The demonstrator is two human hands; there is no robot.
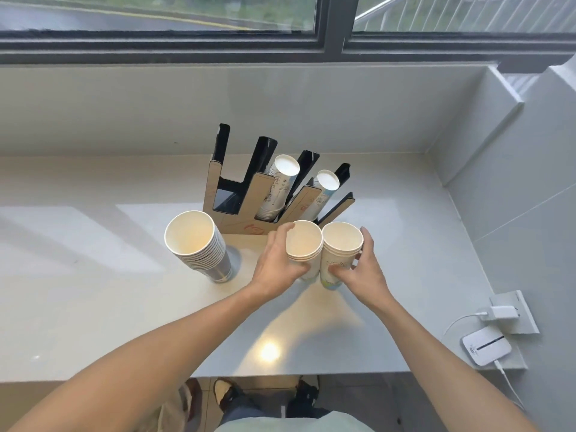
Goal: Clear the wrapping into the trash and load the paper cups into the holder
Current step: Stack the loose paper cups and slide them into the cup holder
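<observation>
A black and brown cup holder (240,194) stands at the back of the white counter (93,307). Two of its slots carry upside-down stacks of paper cups (280,182); the left slot looks empty. In front of it, my left hand (276,263) grips a short stack of white cups (304,241). Right beside that, my right hand (363,269) grips a second short stack (341,244). The two stacks touch. A taller stack of cups (194,241) stands by itself on the counter to the left. No wrapping is in view.
A white wall (514,182) closes the counter's right end. At the near right corner sit a socket plate with a plugged charger (506,311) and a small white device (486,344) with a cable. A window runs along the back.
</observation>
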